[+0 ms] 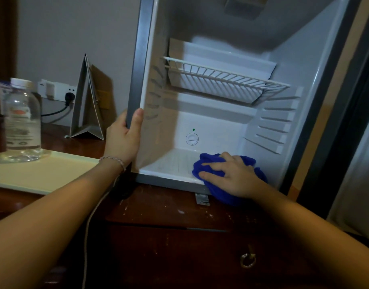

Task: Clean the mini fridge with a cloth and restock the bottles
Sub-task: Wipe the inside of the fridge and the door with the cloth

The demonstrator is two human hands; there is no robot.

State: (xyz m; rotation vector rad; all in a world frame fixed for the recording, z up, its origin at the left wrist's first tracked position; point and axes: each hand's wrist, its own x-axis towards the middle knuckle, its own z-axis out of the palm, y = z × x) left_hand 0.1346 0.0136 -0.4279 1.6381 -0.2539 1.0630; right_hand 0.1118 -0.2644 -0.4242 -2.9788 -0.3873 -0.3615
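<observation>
While straight fingers (212, 163) of the right hand (235, 176) press flat on a bunched blue cloth (208, 172) at the front right of the fridge floor, the left hand (123, 136) steadies the mini fridge (137, 59), its fingers curled round the grey left edge of the open cabinet with the thumb on the inner face. The cloth hangs partly over the front lip. The wire shelf (221, 78) above sits bare and no bottles stand inside. One clear bottle (23, 119) waits well apart on a pale tray (44, 176) at the left of the tabletop (169, 207), beside a folded card (87, 101). The cleaning step appears to be in hand, restocking not yet begun. The next move likely calls for sweeping the cloth leftward across the ribbed floor toward the dial (192, 139), keeping the cabinet braced.
</observation>
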